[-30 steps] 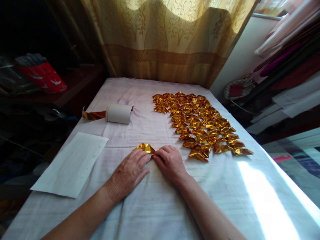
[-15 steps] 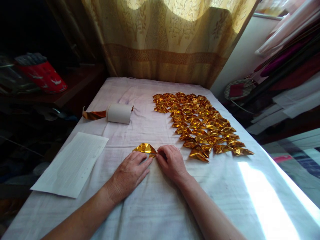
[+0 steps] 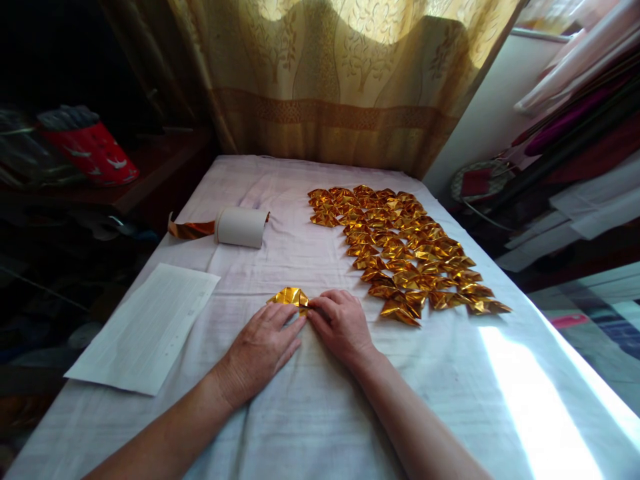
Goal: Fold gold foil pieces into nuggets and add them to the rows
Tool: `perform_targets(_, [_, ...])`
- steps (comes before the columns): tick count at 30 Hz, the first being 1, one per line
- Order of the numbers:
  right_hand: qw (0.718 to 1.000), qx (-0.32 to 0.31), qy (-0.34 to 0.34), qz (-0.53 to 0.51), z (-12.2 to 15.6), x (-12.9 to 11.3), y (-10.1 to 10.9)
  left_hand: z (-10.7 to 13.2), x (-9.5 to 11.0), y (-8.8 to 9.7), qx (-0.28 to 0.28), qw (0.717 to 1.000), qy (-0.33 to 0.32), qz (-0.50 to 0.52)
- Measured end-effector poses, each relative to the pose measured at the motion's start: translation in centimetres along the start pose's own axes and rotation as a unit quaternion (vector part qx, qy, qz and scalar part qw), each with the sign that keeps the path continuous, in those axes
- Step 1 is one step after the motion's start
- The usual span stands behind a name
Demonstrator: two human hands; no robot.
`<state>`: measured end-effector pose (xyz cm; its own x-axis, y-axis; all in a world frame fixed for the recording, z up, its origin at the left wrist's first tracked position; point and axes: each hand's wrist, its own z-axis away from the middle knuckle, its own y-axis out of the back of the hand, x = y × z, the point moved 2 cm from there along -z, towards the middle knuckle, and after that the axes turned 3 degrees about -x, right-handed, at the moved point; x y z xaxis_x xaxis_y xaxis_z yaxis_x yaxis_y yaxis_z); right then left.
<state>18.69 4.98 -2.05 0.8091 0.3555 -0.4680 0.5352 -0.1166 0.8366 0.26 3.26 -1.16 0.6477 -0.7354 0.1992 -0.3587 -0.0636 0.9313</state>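
Note:
A small folded piece of shiny gold foil paper (image 3: 289, 295) lies on the white cloth between my hands. My left hand (image 3: 265, 340) rests over its near left side, fingers pressed down on it and partly hiding it. With thumb and fingertips, my right hand (image 3: 341, 325) pinches the piece's right end. Folded gold paper ingots (image 3: 395, 250), several rows of them, are laid out to the right beyond my right hand.
A white roll (image 3: 241, 227) with a gold strip trailing left lies behind my left hand. A printed white sheet (image 3: 145, 327) is at the left. A red cup of pens (image 3: 93, 150) stands on the dark side cabinet. A patterned curtain (image 3: 330, 80) hangs behind the table.
My right fingers have shifted slightly left and closed over the foil piece's right end. My left hand stays almost still. The whole view has shifted a little.

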Motion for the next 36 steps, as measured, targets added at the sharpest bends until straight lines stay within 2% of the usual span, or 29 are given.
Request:
perform_targets(6, [0.999,-0.011,-0.029,0.01,-0.2,-0.3,-0.2,-0.2,0.1,0.2,-0.013,1.0,-0.021,-0.018])
perform_targets(16, [1.0,0.003,-0.007,0.016,0.0,-0.3,-0.2,0.0,-0.1,-0.1,-0.007,1.0,-0.021,-0.004])
perform_targets(20, [1.0,0.003,-0.003,0.029,0.0,-0.8,-0.2,-0.1,-0.5,0.3,-0.002,0.999,-0.039,0.016])
perform_targets(25, [0.999,0.005,-0.002,0.033,0.0,-1.0,-0.4,-0.4,-1.0,1.1,0.033,0.998,-0.043,0.031])
perform_targets(32, [0.999,0.009,0.004,0.03,0.0,-0.8,-0.6,-0.2,-1.8,1.5,0.015,0.995,-0.075,0.065])
perform_targets(36, [1.0,0.009,0.013,0.024,0.0,-0.9,-0.4,0.1,-2.8,1.8,0.021,0.991,-0.04,0.123])
